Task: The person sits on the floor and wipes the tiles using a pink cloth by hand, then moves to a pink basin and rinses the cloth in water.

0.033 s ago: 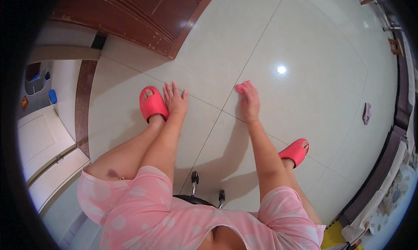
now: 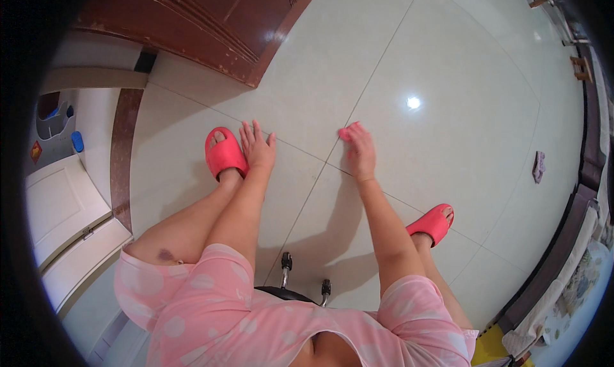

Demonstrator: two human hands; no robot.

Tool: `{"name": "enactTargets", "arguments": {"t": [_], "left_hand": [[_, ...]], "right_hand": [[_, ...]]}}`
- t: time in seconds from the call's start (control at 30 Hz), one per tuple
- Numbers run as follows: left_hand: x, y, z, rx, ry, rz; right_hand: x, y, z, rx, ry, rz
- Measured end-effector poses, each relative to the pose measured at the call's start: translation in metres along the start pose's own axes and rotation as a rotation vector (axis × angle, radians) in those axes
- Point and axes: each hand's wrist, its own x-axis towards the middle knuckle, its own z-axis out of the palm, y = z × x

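Note:
My left hand (image 2: 258,152) is open, fingers spread, palm turned down beside my left foot's bright red slipper (image 2: 225,156). It holds nothing that I can see. Over the pale floor tiles (image 2: 307,92), my right hand (image 2: 362,153) has its fingers bent and drawn together. A small pinkish-red patch shows at its fingertips; whether that is a small object or the fingers themselves I cannot make out. The other red slipper (image 2: 432,225) is on my right foot, well apart from that hand.
A brown wooden door (image 2: 211,28) stands at the upper left, with a white cabinet (image 2: 67,207) below it. Chair casters (image 2: 286,261) show under me. A small purple cloth-like thing (image 2: 539,167) lies at the right, near a grey-edged sofa or bed (image 2: 579,204).
My right hand has shifted slightly to the left, its forearm swinging with it. My left hand and both feet have stayed where they were.

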Motion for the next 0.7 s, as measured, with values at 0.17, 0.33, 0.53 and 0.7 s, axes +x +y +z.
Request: {"name": "enactTargets", "arguments": {"t": [0.17, 0.33, 0.53, 0.7], "left_hand": [[0.000, 0.002, -0.002, 0.011, -0.008, -0.016], [-0.002, 0.007, -0.003, 0.001, 0.007, -0.005], [-0.008, -0.002, -0.003, 0.004, 0.052, 0.020], [-0.011, 0.005, 0.001, -0.005, 0.050, 0.073]], "right_hand": [[-0.034, -0.055, 0.037, 0.057, -0.124, -0.089], [-0.055, -0.085, 0.060, 0.373, -0.323, -0.085], [0.007, -0.061, 0.029, 0.802, -0.211, 0.906], [0.061, 0.011, 0.027, 0.336, 0.246, 0.453]]}}
